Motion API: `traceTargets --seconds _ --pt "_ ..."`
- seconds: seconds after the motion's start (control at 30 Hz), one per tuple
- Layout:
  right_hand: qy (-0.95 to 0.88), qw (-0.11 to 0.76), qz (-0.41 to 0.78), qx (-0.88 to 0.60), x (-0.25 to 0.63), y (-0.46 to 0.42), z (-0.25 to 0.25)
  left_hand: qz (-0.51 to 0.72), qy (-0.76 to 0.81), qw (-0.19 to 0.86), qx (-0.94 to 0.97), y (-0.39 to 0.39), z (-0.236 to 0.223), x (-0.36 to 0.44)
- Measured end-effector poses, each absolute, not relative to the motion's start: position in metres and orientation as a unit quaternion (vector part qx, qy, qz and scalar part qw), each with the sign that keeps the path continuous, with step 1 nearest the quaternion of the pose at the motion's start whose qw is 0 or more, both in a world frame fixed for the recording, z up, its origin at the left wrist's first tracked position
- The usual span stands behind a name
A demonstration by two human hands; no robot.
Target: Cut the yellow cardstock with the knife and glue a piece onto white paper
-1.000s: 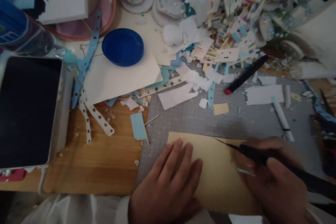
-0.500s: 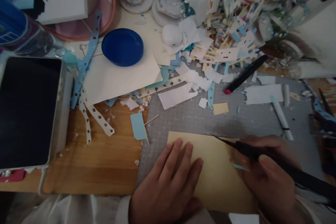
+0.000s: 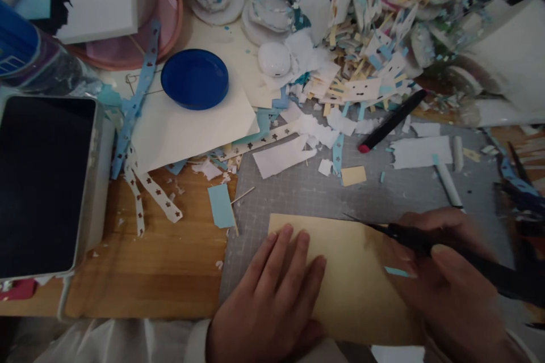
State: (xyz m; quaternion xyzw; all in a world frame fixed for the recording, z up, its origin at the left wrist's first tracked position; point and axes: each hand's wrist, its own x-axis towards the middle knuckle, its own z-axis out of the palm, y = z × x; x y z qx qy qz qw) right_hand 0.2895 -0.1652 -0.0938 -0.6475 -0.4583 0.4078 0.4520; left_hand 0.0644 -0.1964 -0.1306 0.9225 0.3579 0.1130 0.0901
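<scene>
- Card (image 3: pixel 347 300), tan and rectangular, lies on a gray cutting mat (image 3: pixel 293 198) at the near side of the desk (image 3: pixel 170 286).
- Left hand (image 3: pixel 264 300) is laid palm down on the left part of the card, its fingers stretched out and slightly apart.
- Right hand (image 3: pixel 457 303) is closed around a black tool (image 3: pixel 426 241) with a thin, pointed tip, over the card's right side.
- The tip reaches the card's far edge; whether it touches cannot be told.
- A small light-blue strip (image 3: pixel 397 271) shows beside the right hand's fingers; whether they grip it is unclear.
- Beyond the card, a small tan paper piece (image 3: pixel 353 176) and a black marker (image 3: pixel 394 122) lie on the mat.
- Farther back are a heap of paper cutouts (image 3: pixel 361 88) and a round blue lid (image 3: pixel 195 79).
</scene>
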Motion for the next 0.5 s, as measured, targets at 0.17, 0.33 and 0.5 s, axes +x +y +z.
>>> traceTargets --seconds 0.17,0.33,0.5 --pt "-0.499 0.446 0.468 -0.577 0.281 -0.156 -0.089 0.117 0.359 0.091 0.921 -0.195 -0.13 0.065" --pt "-0.583 0.375 0.461 -0.554 0.26 -0.144 -0.096 0.112 0.364 0.092 0.92 -0.197 -0.13 0.066" --pt "-0.594 0.378 0.434 -0.562 0.246 -0.135 -0.102 0.113 0.363 0.086 0.921 -0.197 -0.131 0.065"
